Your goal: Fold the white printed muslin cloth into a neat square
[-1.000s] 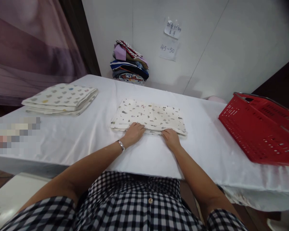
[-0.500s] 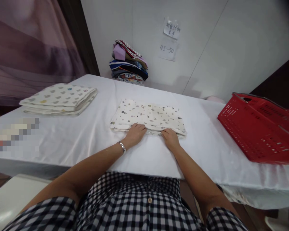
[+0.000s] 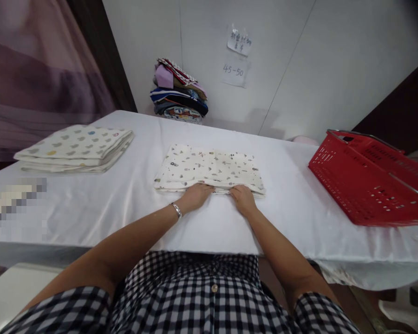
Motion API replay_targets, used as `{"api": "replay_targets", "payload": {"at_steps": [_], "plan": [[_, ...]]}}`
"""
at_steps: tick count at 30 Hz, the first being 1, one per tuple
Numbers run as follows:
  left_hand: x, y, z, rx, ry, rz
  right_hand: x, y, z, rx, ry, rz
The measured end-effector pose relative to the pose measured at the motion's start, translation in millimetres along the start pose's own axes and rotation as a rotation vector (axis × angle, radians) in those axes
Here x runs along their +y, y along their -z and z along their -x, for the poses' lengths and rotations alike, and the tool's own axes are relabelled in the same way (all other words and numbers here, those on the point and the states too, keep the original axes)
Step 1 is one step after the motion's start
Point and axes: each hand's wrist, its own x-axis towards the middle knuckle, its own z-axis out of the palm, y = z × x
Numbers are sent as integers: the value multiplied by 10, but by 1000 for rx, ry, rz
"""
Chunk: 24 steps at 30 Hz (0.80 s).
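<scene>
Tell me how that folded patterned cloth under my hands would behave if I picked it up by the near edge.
The folded patterned cloth would probably droop and unfold, since its thin layers show at the near edge. It looks light. On the smooth white table cover it may slide when pushed.

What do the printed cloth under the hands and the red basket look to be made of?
The printed cloth looks like soft matte cotton: thin folded layers, small printed motifs, no shine. The red basket looks like moulded plastic with a slight gloss, its walls pierced by regular slots.
</scene>
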Motion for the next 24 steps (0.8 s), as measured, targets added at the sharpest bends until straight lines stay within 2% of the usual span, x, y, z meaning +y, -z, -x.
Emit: {"api": "replay_targets", "payload": {"at_steps": [5, 9, 16, 20, 24], "plan": [[37, -3, 40, -40, 54, 29, -24, 28, 0, -43, -7, 29], [45, 6, 24, -33, 67, 61, -138, 49, -64, -92, 21, 66], [27, 28, 39, 7, -2, 75, -380, -6, -244, -140, 107, 90], [-114, 79, 212, 39, 32, 63, -364, -46, -248, -141, 109, 55], [-322, 179, 440, 16, 114, -21, -330, -71, -234, -127, 101, 40]]}}
